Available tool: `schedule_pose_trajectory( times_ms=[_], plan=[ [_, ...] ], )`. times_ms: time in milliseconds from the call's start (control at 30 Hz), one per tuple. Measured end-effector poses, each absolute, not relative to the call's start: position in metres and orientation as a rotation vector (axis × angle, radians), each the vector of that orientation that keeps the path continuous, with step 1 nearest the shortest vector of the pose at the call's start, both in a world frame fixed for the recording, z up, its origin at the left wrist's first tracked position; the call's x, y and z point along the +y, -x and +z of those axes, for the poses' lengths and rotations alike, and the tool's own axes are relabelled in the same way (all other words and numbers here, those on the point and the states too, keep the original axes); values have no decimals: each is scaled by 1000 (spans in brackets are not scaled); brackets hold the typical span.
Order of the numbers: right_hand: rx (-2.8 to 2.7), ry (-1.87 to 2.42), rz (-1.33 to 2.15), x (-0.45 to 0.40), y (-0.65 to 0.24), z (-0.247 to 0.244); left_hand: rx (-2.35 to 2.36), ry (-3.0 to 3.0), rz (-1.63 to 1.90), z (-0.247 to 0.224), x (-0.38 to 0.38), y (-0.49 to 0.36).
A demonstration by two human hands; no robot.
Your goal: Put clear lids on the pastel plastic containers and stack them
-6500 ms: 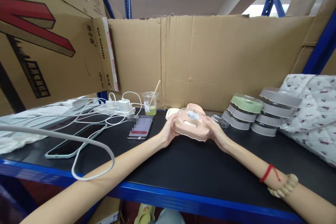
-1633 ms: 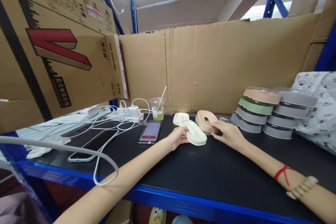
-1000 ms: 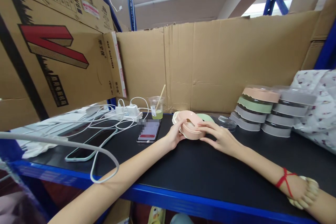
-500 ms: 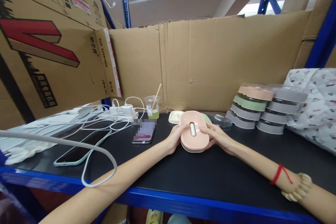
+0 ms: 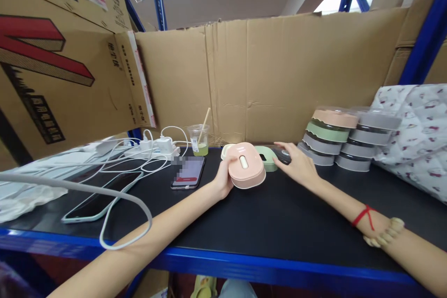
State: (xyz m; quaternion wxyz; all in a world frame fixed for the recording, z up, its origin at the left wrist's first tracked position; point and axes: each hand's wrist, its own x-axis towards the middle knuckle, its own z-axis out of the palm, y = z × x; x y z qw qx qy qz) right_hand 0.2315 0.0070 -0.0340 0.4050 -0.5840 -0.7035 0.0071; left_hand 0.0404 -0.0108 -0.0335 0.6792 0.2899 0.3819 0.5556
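My left hand (image 5: pixel 224 178) grips the left side of a pink rounded plastic box (image 5: pixel 250 176), which has a cream slot-shaped piece in the middle of its top and a pale lower rim. The box is held tilted above the black shelf top. Behind it lie a green rounded piece (image 5: pixel 268 164) with a dark opening and a cream piece (image 5: pixel 227 150), both partly hidden. My right hand (image 5: pixel 296 165) is apart from the box, its thumb and fingers spread around a clear plastic cover (image 5: pixel 283 156). Whether the fingers touch that cover, I cannot tell.
Two stacks of pink, green and grey containers (image 5: pixel 327 135) stand at the right beside a patterned white fabric (image 5: pixel 412 135). To the left are a cup with a straw (image 5: pixel 199 142), phones (image 5: pixel 188 172), a power strip (image 5: pixel 157 148) and looping white cables (image 5: pixel 125 245). Cardboard (image 5: pixel 279 74) walls the back.
My right hand has let go of the pink box and moved right to the clear cover. The left hand has shifted the box slightly left and turned it, showing its front side.
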Motion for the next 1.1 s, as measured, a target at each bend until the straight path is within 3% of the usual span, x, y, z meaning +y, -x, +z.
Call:
schedule_pose_trajectory(
  times_ms=[100,267,467,733,900,1100],
  plan=[
    [-1750,1682,-208,21,-251,-40,908,-606,1253,-29,-13,-39],
    [-1751,1896,-10,32,-265,-48,884,-653,1216,-24,-18,-41],
    [-1740,1693,49,36,-263,-53,862,-652,1186,-26,-16,-42],
    [-1593,1293,-213,34,-257,-54,740,-645,1159,-34,-9,-41],
    [-1523,1033,57,17,-231,-48,647,-646,1129,-35,-9,-41],
    [-1585,1014,307,-4,-202,-49,586,-684,1143,-34,-11,-40]
  ],
)
